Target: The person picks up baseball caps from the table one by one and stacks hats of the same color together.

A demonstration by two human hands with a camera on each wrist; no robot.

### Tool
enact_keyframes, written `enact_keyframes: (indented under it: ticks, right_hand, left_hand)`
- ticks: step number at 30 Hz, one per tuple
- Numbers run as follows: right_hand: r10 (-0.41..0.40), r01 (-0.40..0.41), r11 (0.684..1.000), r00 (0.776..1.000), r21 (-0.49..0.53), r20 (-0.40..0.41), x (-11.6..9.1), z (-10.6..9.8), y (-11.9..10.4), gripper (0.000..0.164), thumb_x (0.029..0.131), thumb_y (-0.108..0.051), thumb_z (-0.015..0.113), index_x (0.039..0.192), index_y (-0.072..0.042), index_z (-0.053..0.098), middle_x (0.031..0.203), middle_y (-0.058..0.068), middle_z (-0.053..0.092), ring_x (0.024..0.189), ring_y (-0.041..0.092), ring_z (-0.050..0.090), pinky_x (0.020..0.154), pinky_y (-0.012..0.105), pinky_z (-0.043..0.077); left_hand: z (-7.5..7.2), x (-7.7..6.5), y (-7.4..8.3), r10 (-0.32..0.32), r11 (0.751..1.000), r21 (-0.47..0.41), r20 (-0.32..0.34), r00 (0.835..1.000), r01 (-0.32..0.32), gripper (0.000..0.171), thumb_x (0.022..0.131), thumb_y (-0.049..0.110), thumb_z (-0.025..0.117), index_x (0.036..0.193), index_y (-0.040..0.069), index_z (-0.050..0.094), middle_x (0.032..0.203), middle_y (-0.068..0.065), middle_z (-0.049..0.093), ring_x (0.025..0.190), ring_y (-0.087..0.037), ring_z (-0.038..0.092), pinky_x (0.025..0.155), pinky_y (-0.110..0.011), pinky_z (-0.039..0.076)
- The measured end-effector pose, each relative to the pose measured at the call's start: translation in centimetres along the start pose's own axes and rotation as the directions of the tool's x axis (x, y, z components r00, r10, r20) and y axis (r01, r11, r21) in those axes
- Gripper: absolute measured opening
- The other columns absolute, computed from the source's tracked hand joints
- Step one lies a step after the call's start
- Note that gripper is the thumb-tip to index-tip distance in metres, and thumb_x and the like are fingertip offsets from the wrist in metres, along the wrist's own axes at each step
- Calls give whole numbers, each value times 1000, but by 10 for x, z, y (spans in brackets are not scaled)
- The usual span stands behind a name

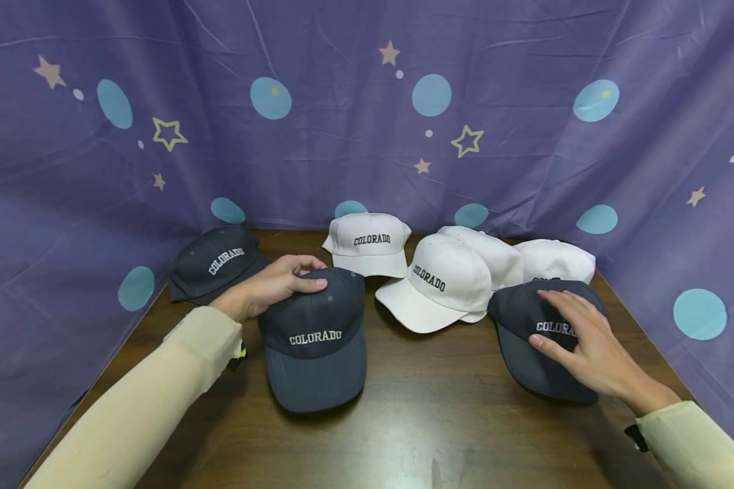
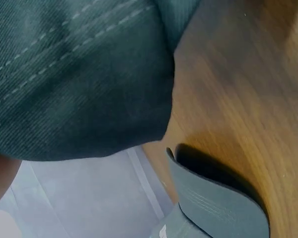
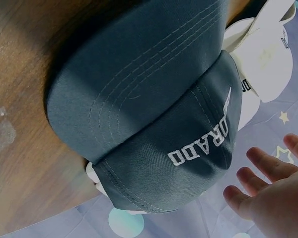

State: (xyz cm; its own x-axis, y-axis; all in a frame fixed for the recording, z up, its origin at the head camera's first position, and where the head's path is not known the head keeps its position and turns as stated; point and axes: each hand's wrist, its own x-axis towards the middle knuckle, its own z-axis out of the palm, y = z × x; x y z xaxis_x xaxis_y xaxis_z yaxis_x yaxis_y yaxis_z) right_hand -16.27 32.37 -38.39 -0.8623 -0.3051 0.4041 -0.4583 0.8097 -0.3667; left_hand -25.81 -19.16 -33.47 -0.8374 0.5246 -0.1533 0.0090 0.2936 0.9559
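My left hand (image 1: pixel 275 284) grips a dark navy baseball cap (image 1: pixel 317 370) by the top of its crown, thumb in front and fingers behind. The cap's brim points toward me, and white COLORADO lettering runs across its front. In the left wrist view, the cap's dark fabric (image 2: pixel 89 104) fills the upper left, above the wooden surface. Over at the right, my right hand (image 1: pixel 593 350) hovers by a second navy baseball cap (image 1: pixel 520 319), fingers spread and only slightly bent. The right wrist view shows those fingertips (image 3: pixel 246 176) apart from that cap's crown (image 3: pixel 164 173).
Another navy cap (image 1: pixel 214 261) lies at the back left of the wooden table (image 1: pixel 404 421). White COLORADO caps stand along the back: one in the middle (image 1: pixel 370 244), an overlapping group (image 1: pixel 449 278) right of it, and one (image 1: pixel 556 258) behind the right navy cap. A purple patterned curtain (image 1: pixel 355 149) encloses the table.
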Motion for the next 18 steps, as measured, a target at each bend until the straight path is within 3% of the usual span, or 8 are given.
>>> enact_keyframes:
  ticks: [10, 18]
  right_hand:
    - [-2, 3, 1000, 1000, 7, -1, 0, 0, -1, 76, 82, -36, 72, 147, -31, 33, 145, 12, 38, 135, 36, 22, 103, 67, 15]
    - [-3, 3, 1000, 1000, 7, 1, 0, -1, -2, 76, 82, -36, 72, 147, -31, 33, 146, 12, 38, 136, 37, 22, 103, 67, 15]
  left_hand:
    - [17, -2, 0, 34, 999, -45, 80, 996, -30, 38, 89, 21, 67, 118, 2, 52, 91, -8, 67, 76, -21, 65, 63, -28, 53]
    - [31, -4, -4, 0, 999, -51, 132, 991, 7, 40, 88, 23, 69, 120, 4, 53, 91, -11, 67, 76, -23, 66, 63, -29, 53]
